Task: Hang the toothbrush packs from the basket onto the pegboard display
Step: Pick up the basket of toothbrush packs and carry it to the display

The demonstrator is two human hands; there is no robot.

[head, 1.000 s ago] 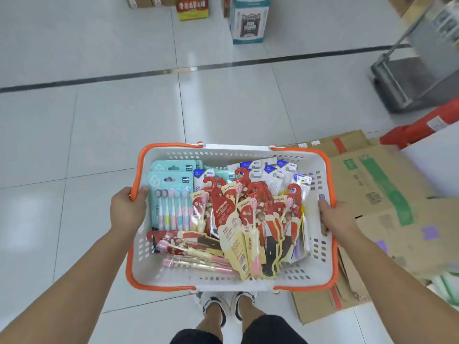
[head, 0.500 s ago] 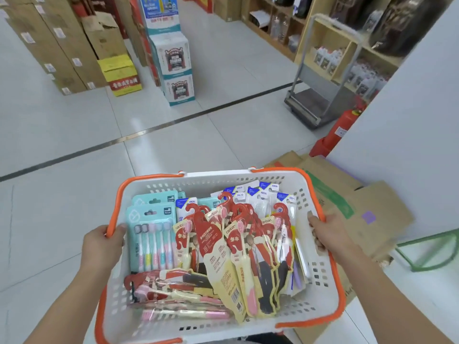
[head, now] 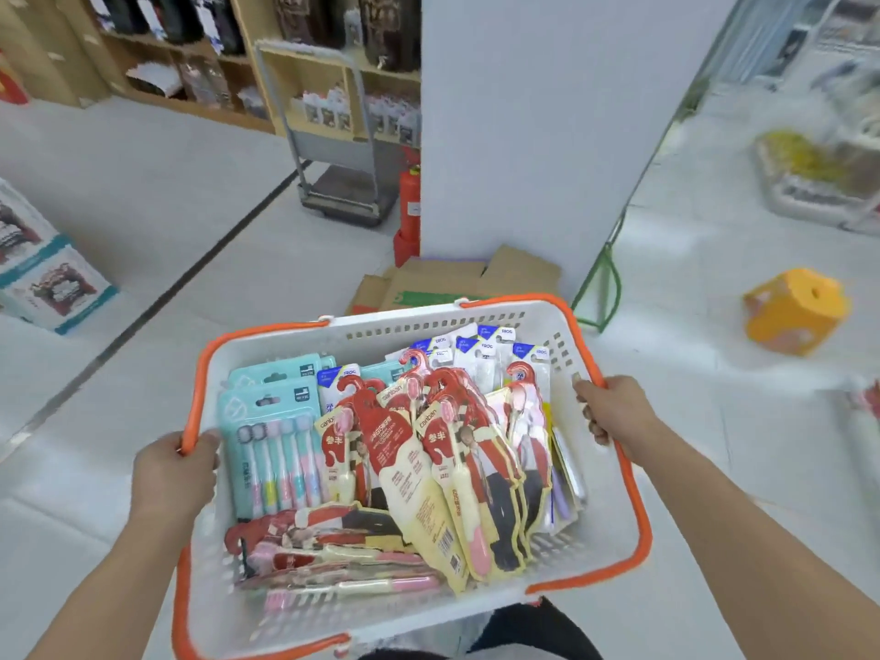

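Shop floor; left hand (head: 174, 473), right hand (head: 614, 409) grip basket (head: 476, 316) rims; "canban", "FROG" toothbrush packs (head: 419, 450) inside.

White basket (head: 533, 321), orange rim — toothbrush packs (head: 409, 450) red-cream, teal, blue-white.

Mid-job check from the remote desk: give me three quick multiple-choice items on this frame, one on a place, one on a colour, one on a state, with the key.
1. Where in the white perforated plastic basket do the teal multi-brush toothbrush packs lie?
A. Its left side
B. Its right side
C. Outside it

2. What colour is the basket's rim?
A. Green
B. Orange
C. Black

3. What are the left hand and right hand doing?
A. Both hang free
B. One lifts a pack
C. Each grips a side of the rim

Key: 1 A, the teal packs sit beside the left hand. 2 B, an orange band runs round the top. 3 C, fingers curl over both side edges.
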